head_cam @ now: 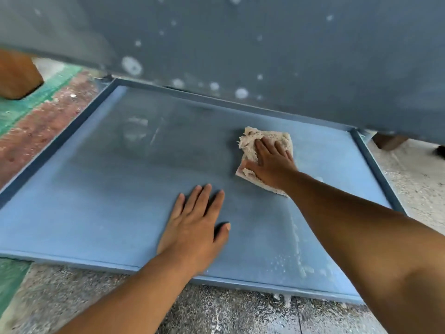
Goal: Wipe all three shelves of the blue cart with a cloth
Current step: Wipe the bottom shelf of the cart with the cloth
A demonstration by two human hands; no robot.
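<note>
A low blue shelf of the cart point(101, 189) fills the middle of the head view, with a raised rim on its left, far and right sides. A beige, fraying cloth point(255, 137) lies on its right half. My right hand point(272, 165) presses flat on the cloth, fingers spread over it. My left hand point(195, 225) rests flat and open on the bare shelf near the front edge, holding nothing. Pale dust streaks and white specks mark the shelf near its front right corner. The underside of the shelf above point(289, 44) hangs across the top, spotted white.
Speckled grey floor point(216, 317) runs along the front and right of the cart. A green mat and reddish paving point(36, 126) lie to the left. A brown wooden block point(16, 75) stands at the far left, and another brown leg point(390, 141) at the right.
</note>
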